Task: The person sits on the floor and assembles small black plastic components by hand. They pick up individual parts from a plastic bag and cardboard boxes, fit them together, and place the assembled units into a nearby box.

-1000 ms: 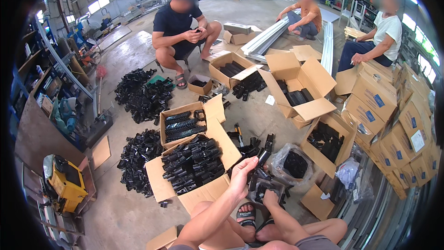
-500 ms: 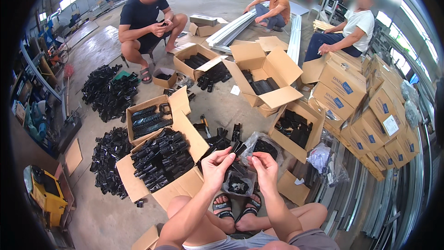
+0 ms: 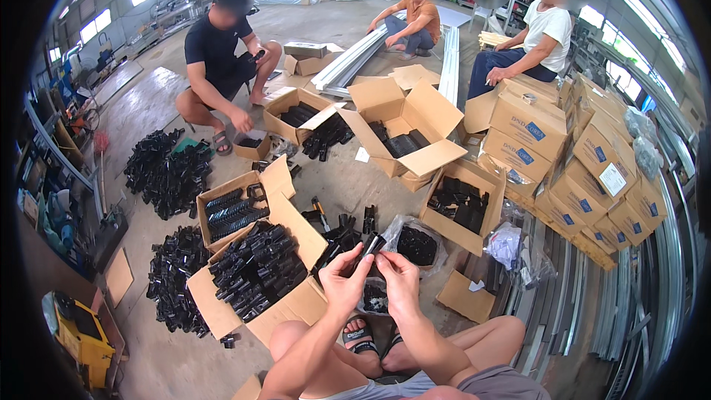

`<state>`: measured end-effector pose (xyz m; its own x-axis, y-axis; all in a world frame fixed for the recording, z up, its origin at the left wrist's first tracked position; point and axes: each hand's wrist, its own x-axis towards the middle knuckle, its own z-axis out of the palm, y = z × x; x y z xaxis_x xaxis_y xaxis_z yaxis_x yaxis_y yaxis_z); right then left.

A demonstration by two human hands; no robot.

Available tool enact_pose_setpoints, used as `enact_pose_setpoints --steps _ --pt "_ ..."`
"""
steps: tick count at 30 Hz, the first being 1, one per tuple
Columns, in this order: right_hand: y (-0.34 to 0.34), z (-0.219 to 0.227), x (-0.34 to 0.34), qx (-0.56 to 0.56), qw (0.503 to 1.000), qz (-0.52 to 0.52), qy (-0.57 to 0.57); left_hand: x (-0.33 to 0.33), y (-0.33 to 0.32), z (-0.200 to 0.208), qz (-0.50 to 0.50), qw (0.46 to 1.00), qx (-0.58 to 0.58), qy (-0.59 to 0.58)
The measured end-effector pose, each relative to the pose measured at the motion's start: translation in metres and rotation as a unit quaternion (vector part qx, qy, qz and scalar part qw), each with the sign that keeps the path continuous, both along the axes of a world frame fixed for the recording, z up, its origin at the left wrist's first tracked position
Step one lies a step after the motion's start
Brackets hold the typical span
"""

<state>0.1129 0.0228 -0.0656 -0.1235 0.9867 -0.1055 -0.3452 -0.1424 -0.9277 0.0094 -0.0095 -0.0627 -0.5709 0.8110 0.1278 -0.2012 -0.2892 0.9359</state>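
Note:
A short, glossy black plastic part [image 3: 372, 245] is between my hands, above my feet. My left hand [image 3: 344, 280] is closed round its lower end. My right hand [image 3: 398, 281] is pinched against the part's right side; whether a smaller piece sits under those fingertips is hidden. Just beyond my hands lie loose black parts [image 3: 341, 235] on the floor. A clear plastic bag of small black pieces [image 3: 417, 245] is to their right, and another bag [image 3: 375, 295] with small dark pieces sits beneath my right hand.
Left of my hands stands an open carton of black parts [image 3: 259, 270], with another carton [image 3: 235, 211] behind. Heaps of black parts [image 3: 178, 281] lie farther left. An open carton [image 3: 463, 204] stands right, near stacked boxes [image 3: 585, 178]. A co-worker [image 3: 222, 59] reaches into a small box [image 3: 252, 147].
My right hand has come in to the left and now meets the black part, where before it was apart. The co-worker at left has lowered one hand to the small box.

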Motion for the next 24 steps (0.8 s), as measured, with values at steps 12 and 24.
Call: enact_pose_setpoints --steps 12,24 --pt "-0.003 0.002 -0.008 -0.050 0.999 -0.008 0.017 0.001 0.003 -0.010 0.026 1.000 0.012 0.008" --pt "-0.010 0.005 0.003 -0.056 0.998 0.003 0.040 0.008 0.001 -0.003 0.036 0.995 -0.002 0.093"
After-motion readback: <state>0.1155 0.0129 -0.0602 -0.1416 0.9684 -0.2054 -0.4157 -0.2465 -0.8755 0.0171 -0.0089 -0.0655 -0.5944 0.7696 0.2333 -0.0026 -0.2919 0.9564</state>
